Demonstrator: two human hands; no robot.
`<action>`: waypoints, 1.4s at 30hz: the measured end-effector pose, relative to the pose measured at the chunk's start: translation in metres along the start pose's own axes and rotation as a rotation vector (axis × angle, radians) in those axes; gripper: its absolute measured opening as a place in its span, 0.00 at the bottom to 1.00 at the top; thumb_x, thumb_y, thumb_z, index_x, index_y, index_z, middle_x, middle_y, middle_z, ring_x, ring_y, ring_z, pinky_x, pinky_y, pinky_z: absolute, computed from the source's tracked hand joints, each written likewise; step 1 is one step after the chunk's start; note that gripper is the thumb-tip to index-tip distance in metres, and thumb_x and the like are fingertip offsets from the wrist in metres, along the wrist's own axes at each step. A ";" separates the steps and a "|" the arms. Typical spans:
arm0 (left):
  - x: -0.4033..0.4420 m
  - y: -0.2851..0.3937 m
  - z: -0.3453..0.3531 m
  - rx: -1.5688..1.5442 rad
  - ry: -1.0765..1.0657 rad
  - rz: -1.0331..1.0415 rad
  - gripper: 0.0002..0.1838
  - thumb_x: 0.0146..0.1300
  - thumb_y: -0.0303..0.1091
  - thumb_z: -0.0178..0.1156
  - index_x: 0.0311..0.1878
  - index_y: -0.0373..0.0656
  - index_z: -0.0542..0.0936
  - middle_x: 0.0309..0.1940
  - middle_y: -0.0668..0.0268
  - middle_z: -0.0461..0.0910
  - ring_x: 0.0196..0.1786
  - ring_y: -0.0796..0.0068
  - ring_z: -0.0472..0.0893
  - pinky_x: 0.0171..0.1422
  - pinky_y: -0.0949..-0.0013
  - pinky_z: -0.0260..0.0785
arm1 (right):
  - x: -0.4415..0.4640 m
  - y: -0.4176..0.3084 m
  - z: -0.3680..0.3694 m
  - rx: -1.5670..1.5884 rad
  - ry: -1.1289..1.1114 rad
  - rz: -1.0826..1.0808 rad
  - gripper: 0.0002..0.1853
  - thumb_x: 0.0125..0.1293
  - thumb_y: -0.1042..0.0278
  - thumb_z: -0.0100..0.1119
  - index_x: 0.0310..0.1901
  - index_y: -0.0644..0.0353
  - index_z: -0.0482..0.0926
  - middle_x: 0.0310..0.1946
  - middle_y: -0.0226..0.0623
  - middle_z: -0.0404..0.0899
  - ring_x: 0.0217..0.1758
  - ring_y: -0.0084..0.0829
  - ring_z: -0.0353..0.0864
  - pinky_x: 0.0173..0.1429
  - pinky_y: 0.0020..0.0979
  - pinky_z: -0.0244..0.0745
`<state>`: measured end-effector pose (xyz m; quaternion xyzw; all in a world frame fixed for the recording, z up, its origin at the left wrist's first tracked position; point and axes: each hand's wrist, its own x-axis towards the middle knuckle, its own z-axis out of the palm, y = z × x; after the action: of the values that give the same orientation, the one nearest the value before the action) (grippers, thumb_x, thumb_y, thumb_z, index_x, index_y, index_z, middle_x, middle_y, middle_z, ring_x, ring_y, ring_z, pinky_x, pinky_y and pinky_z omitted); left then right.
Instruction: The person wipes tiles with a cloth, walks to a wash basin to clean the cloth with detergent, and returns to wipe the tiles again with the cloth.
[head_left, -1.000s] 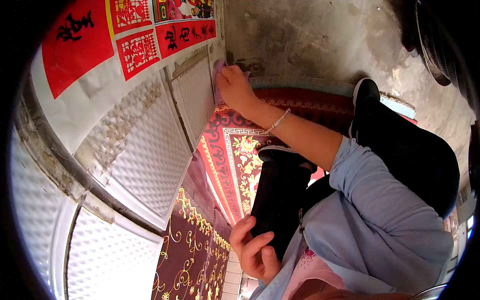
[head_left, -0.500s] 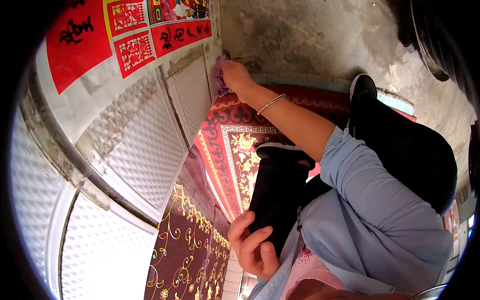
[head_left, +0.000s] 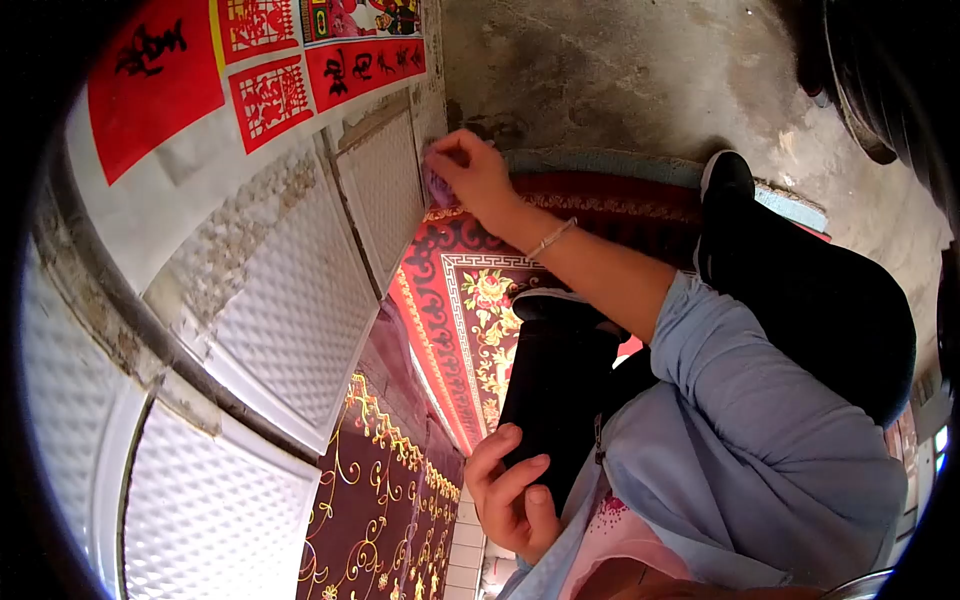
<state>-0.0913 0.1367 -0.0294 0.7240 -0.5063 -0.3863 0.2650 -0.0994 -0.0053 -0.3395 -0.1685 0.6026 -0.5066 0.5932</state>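
My right hand (head_left: 482,185), with a thin bracelet at the wrist, reaches out to the foot of the wall. Its bent fingers are closed on a bunched purple cloth (head_left: 438,186), which lies against the wall's lower edge beside the white textured tiles (head_left: 385,180). Most of the cloth is hidden behind the fingers. My left hand (head_left: 512,492) hovers near my knee, fingers loosely curled and apart, with nothing in it.
Red posters with black writing (head_left: 155,80) hang above the tiles. A red patterned carpet (head_left: 485,290) lies under my shoes. Brown cloth with gold embroidery (head_left: 375,500) hangs at lower left. Bare stained concrete (head_left: 620,80) stretches beyond the carpet's edge.
My right hand has shifted slightly down along the wall's edge, and its fingers are more bent around the cloth. My left hand has hardly moved.
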 end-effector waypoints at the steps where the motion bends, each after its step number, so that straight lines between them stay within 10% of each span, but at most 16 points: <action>1: 0.001 0.001 0.000 0.001 -0.002 -0.004 0.13 0.67 0.38 0.56 0.40 0.36 0.81 0.51 0.50 0.73 0.56 0.55 0.74 0.62 0.57 0.65 | 0.001 0.002 0.000 -0.001 0.001 0.004 0.08 0.62 0.70 0.63 0.40 0.63 0.77 0.31 0.31 0.79 0.36 0.19 0.75 0.40 0.26 0.72; 10: 0.005 0.003 0.003 0.012 -0.025 -0.012 0.16 0.67 0.39 0.53 0.39 0.31 0.77 0.50 0.43 0.73 0.55 0.55 0.75 0.64 0.58 0.64 | 0.074 0.020 -0.009 -0.276 0.155 0.055 0.08 0.58 0.69 0.63 0.37 0.62 0.80 0.30 0.44 0.82 0.34 0.39 0.82 0.38 0.36 0.75; 14: 0.008 0.004 0.001 0.003 -0.035 -0.003 0.13 0.68 0.37 0.55 0.40 0.35 0.80 0.50 0.51 0.74 0.55 0.55 0.75 0.63 0.54 0.67 | 0.048 0.015 -0.002 -0.236 0.181 -0.017 0.08 0.59 0.69 0.63 0.37 0.63 0.80 0.29 0.44 0.82 0.31 0.39 0.82 0.37 0.36 0.75; 16: 0.010 0.004 0.003 0.009 -0.070 -0.003 0.13 0.68 0.37 0.55 0.41 0.35 0.80 0.49 0.51 0.74 0.55 0.55 0.75 0.63 0.54 0.67 | 0.026 0.006 0.002 -0.157 0.119 -0.128 0.07 0.62 0.70 0.63 0.37 0.64 0.79 0.28 0.33 0.79 0.27 0.22 0.74 0.33 0.26 0.71; 20: 0.012 0.005 0.000 0.029 -0.068 -0.050 0.13 0.67 0.37 0.55 0.41 0.35 0.80 0.49 0.51 0.74 0.55 0.55 0.75 0.63 0.54 0.68 | 0.042 0.006 0.007 -0.145 0.207 -0.111 0.07 0.62 0.70 0.62 0.37 0.64 0.80 0.27 0.34 0.80 0.28 0.23 0.75 0.35 0.27 0.71; 22: 0.013 0.003 0.001 0.020 -0.081 -0.029 0.13 0.67 0.37 0.55 0.41 0.35 0.80 0.49 0.51 0.74 0.55 0.55 0.75 0.63 0.54 0.67 | 0.069 0.009 0.000 -0.160 0.278 0.039 0.07 0.57 0.69 0.63 0.32 0.63 0.80 0.27 0.46 0.82 0.30 0.42 0.82 0.36 0.37 0.75; 35: 0.022 0.006 0.003 0.023 -0.129 -0.092 0.14 0.66 0.38 0.56 0.42 0.34 0.81 0.49 0.50 0.74 0.55 0.54 0.75 0.64 0.52 0.66 | 0.023 -0.007 0.015 -0.130 0.250 -0.133 0.07 0.56 0.70 0.64 0.33 0.64 0.80 0.27 0.45 0.81 0.31 0.41 0.82 0.37 0.38 0.75; 42: 0.025 0.011 0.007 0.016 -0.111 -0.096 0.14 0.66 0.38 0.56 0.42 0.35 0.81 0.50 0.50 0.75 0.55 0.54 0.75 0.63 0.53 0.66 | 0.081 0.020 0.002 -0.133 0.332 0.152 0.07 0.56 0.69 0.64 0.33 0.64 0.82 0.28 0.45 0.83 0.30 0.39 0.84 0.36 0.36 0.76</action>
<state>-0.0977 0.1099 -0.0322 0.7271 -0.4880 -0.4340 0.2118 -0.1088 -0.0622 -0.3991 -0.0754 0.7352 -0.4403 0.5099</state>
